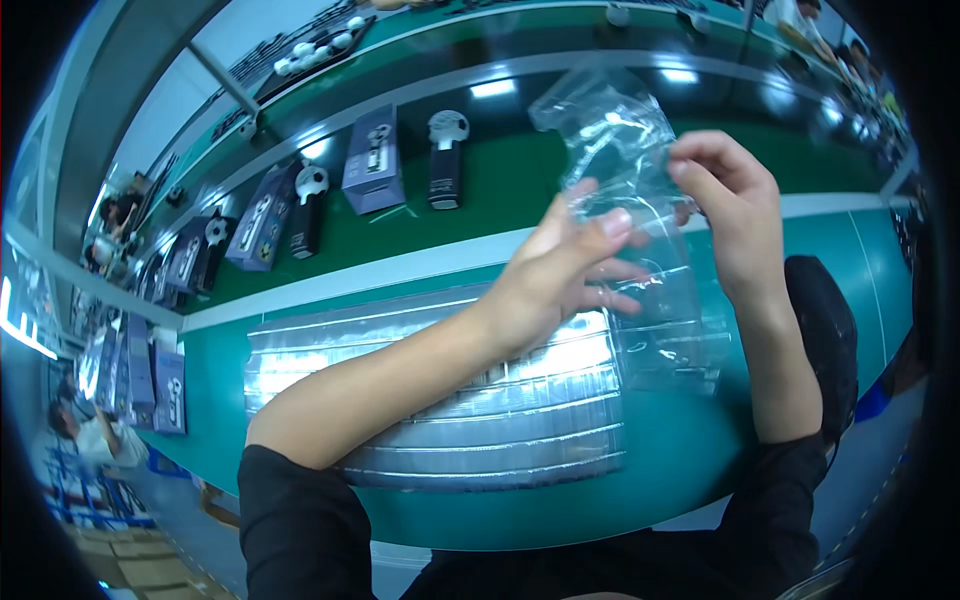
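A clear, crinkled plastic bag (655,290) is held up over the right part of the green table. My left hand (560,265) grips it around the middle, thumb in front and fingers showing through the film. Higher up on the right edge, my right hand (735,195) pinches the film between thumb and fingers. The bag's lower end hangs down beside a layered stack of flat clear plastic bags (500,450), which lies partly under my left forearm.
Beyond the table's pale edge (350,265), a green conveyor carries purple boxes (372,165) and black boxes with football-patterned round tops (446,165). More purple boxes (168,390) stand at the left. A black object (820,330) lies beside my right forearm. Other people are farther off.
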Demonstrator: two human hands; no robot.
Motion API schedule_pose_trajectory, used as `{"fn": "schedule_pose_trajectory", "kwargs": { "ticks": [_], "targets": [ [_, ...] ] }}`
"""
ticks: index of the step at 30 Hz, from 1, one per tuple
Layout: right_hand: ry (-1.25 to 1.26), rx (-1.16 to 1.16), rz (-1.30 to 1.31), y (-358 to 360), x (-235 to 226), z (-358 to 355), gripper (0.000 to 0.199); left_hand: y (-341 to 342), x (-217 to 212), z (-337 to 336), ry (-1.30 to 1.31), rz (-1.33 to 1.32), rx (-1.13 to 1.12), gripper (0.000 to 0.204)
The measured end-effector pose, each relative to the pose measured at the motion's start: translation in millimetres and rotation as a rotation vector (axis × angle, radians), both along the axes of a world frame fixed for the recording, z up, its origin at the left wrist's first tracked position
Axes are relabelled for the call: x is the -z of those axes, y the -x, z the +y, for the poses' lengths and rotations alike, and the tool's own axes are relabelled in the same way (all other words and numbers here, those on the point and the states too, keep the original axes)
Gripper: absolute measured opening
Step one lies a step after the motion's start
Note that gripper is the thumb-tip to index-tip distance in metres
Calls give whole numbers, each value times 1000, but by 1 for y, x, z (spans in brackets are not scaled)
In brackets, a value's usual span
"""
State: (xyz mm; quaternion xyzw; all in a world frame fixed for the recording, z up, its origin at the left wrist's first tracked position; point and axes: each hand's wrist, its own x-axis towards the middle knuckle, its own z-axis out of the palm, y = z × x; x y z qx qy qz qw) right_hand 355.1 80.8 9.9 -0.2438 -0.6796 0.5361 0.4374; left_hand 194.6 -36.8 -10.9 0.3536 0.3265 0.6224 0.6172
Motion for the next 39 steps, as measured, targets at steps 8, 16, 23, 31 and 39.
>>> {"fn": "schedule_pose_trajectory", "kwargs": {
  "ticks": [8, 16, 23, 31, 39],
  "targets": [
    [-831, 127, -154, -1, -11, -38, 23, 35, -11, 18, -96, 157, -63, 108],
    [-1148, 117, -482, 46, 0, -43, 43, 85, 17, 35, 18, 417, 87, 111],
    [-1108, -10, -552, 127, 4, 65, 53, 183, 30, 40, 185, 1855, -826, 93],
    [-1519, -638, -957, 275, 35, 94, 52, 220, 38, 37, 726, 1553, -746, 80],
    [-1476, -599, -1331, 252, 27, 95, 57, 237, 46, 23, 747, 1581, -871, 83]
  ]
}}
